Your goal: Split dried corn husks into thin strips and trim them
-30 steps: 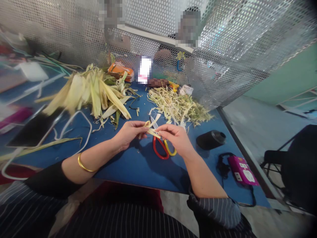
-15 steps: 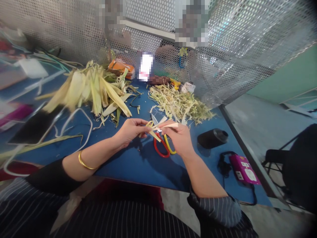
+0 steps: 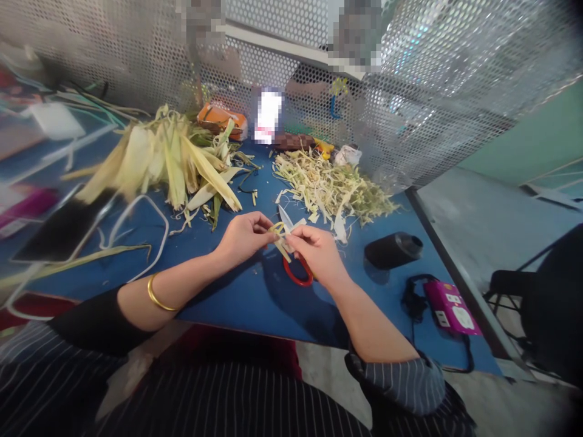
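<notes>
Between my two hands are pale strips of corn husk (image 3: 283, 247), several of them crossing near the fingertips. My left hand (image 3: 248, 238) pinches the strips from the left, thumb against fingers. From the right, my right hand (image 3: 316, 250) pinches the same bunch, its fingertips almost meeting the left ones. Under the hands lie scissors (image 3: 298, 280) with red and yellow handle loops, blades pointing away from me; my right hand covers most of the yellow loop. How the strips cross is partly hidden by my fingers.
Whole corn husks (image 3: 170, 164) are heaped at the left, and shredded husk (image 3: 337, 185) at the back right. A black cylinder (image 3: 394, 250) and a purple box (image 3: 453, 306) lie to the right. A lit phone (image 3: 268, 115) leans near the perforated metal screen (image 3: 264, 67).
My right hand has drawn in closer to the left fingertips and its fingers have closed over the strips. The long strip end that stuck out over the right hand no longer shows.
</notes>
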